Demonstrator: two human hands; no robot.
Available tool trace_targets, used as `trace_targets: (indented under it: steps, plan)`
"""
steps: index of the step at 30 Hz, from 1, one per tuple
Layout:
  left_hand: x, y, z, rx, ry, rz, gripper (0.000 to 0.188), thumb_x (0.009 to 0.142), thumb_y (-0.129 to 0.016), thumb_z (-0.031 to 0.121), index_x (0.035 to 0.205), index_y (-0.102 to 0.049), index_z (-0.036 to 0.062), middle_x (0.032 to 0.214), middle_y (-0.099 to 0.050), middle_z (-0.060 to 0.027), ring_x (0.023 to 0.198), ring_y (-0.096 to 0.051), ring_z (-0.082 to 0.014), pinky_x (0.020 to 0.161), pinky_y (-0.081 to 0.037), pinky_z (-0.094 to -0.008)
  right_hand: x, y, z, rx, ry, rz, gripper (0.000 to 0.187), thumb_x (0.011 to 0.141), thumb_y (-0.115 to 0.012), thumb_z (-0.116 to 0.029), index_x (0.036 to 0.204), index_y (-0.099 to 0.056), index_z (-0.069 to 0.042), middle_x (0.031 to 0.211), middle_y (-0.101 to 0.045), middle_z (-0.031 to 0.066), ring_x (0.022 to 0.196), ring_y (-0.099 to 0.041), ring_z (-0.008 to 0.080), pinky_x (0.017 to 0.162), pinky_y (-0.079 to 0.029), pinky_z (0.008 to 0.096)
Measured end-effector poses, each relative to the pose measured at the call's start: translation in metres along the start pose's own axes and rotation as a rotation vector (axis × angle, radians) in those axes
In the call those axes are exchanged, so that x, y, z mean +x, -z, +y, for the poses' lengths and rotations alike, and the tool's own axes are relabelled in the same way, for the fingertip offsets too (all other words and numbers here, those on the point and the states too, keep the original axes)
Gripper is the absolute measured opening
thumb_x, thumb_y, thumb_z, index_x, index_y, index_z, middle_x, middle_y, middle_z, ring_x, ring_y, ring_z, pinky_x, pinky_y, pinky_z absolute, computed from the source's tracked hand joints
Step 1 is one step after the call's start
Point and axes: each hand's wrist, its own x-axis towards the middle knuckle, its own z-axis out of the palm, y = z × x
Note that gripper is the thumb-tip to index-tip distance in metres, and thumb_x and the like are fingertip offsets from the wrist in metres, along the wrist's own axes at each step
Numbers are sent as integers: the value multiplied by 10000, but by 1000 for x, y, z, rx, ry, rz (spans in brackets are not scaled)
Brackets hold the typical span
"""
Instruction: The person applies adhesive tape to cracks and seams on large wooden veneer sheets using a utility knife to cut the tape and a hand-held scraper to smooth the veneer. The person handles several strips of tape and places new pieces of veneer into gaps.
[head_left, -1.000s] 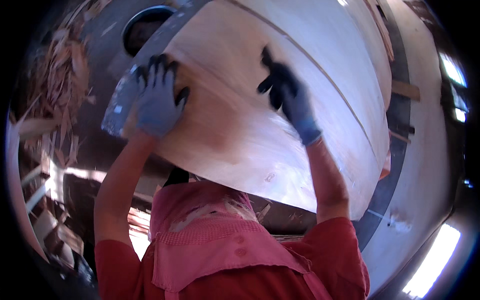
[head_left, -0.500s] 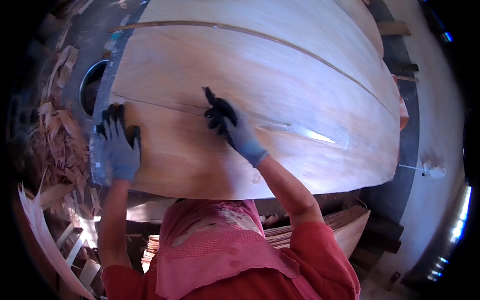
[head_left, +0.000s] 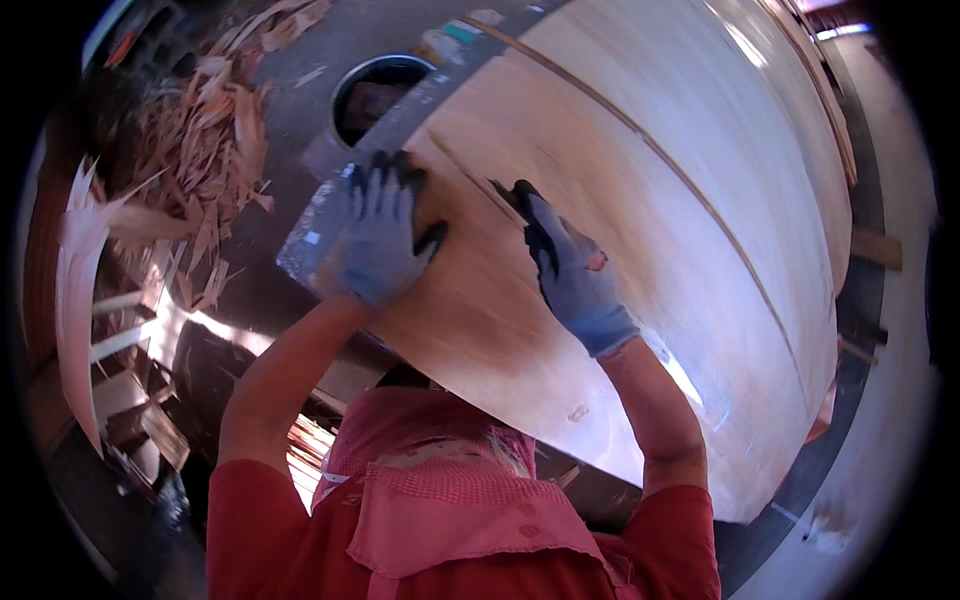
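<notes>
A large sheet of pale wood veneer lies before me, with a dark split running in from its left end. My left hand, in a grey glove with black fingertips, rests flat on that end with its fingers stretched out. My right hand, gloved alike, is over the split with its fingers curled in. A small dark pointed piece shows at its fingertips; whether it is a tool or part of the glove is unclear. A thin brown strip runs lengthwise across the sheet farther off.
A grey spotted board edge borders the sheet's left end. Beyond it stands a round metal-rimmed container. Torn veneer scraps heap on the floor at left, with wood offcuts nearer. A stack of thin sheets shows beside me.
My view has swung left, so the sheet sits slanted and farther right. My right hand has moved along the split toward its left end, closer to my left hand, which stays flat.
</notes>
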Motion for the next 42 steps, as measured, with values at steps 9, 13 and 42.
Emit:
trace_targets:
  steps: [9,13,42]
  plan:
    - [-9,-28,-11,-139,15,24,715,861,-650,407,1379,-456,-46,1481,-381,-262,1422,-290,-417,1202,-145,-530,75,-70,-12,-547,-5,-313,542,937,-483,-133,1464,-425,-245,1026,-696,138,838,-680,326,676,-540,421]
    - [-11,-32,-12,-194,7,150,705,846,-671,404,1347,-483,-55,1438,-421,-279,1382,-351,-437,1198,-163,-528,91,-80,-7,-599,-4,-331,522,935,-492,-141,1445,-453,-249,1074,-696,143,885,-683,342,728,-546,430]
    - [-4,18,6,55,-28,-99,572,944,-540,432,1429,-463,137,1444,-410,-256,1348,-376,-445,1129,-259,-584,-71,33,53,-638,-126,-646,585,869,-557,-4,1414,-497,-209,972,-679,159,796,-678,335,701,-546,406]
